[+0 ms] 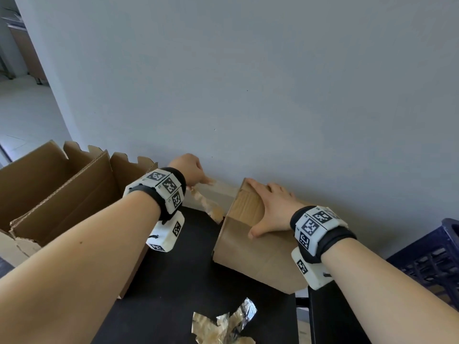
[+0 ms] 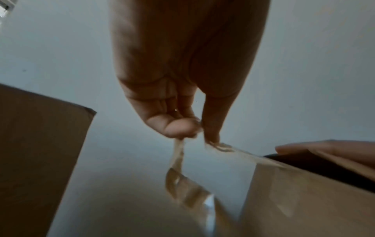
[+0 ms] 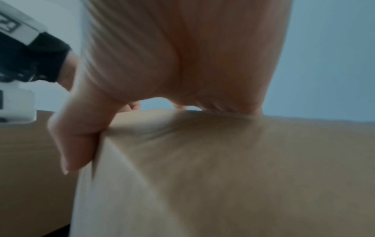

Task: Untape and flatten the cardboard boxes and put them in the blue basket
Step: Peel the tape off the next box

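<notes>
Cardboard box (image 1: 250, 247) under flat right hand (image 1: 269, 209); left fingers (image 2: 178, 126) pinch tape (image 2: 178, 160); crumpled tape (image 1: 223, 324) nearby.

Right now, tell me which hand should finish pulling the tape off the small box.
Left. The left hand already pinches the tape, part peeled from the box. The right hand lies flat on the box top, steadying it, and probably should stay.
</notes>
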The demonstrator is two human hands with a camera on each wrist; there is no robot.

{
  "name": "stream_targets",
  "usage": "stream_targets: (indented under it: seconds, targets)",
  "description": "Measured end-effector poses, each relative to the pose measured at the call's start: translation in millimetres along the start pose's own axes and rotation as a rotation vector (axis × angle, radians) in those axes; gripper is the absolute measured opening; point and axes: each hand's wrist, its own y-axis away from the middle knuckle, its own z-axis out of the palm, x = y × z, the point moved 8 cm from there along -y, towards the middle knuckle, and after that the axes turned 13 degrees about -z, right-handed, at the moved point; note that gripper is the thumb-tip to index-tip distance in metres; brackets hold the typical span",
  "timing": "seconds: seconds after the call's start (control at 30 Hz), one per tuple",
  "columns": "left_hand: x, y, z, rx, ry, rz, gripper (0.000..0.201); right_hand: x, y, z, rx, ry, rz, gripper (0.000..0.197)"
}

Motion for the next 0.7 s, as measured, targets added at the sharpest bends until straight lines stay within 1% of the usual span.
stream_targets:
  seconds: [0.1, 0.2, 0.3, 0.4, 0.47, 0.6, 0.63, 0.7]
  targets:
    - [-0.1, -0.1, 12.4, 0.010, -0.058, -0.016, 0.021, 2.6, 5.9, -7.7, 0.027, -0.033, 0.011, 0.128]
    - [-6.1, -3.1, 25.4, 0.022, -0.137, -0.042, 0.018, 6.1, 14.2, -6.5, 0.024, -0.059, 0.016, 0.125]
    - [-18.9, -9.4, 22.3, 0.110, -0.283, -0.070, 0.012, 17.5, 25.9, -5.7, 0.033, -0.097, 0.051, 0.125]
    - [-39.5, -14.1, 16.3, 0.126, -0.336, -0.148, 0.011, 36.6, 40.7, -16.1, 0.076, -0.113, 0.126, 0.127]
    - [-42.2, -14.8, 24.6, 0.064, -0.316, -0.162, 0.015, 43.7, 46.8, -23.8, 0.094, -0.084, 0.154, 0.128]
    - [-24.4, -4.3, 70.7, -0.201, -0.189, -0.113, 0.021, 34.0, 42.8, -34.7, 0.139, -0.068, 0.132, 0.125]
    - [-20.8, -0.8, 79.7, -0.245, -0.190, -0.092, 0.021, 31.0, 41.1, -36.2, 0.152, -0.072, 0.128, 0.125]
    - [-20.3, 2.8, 90.8, -0.282, -0.183, -0.077, 0.022, 28.9, 39.5, -37.1, 0.167, -0.073, 0.128, 0.125]
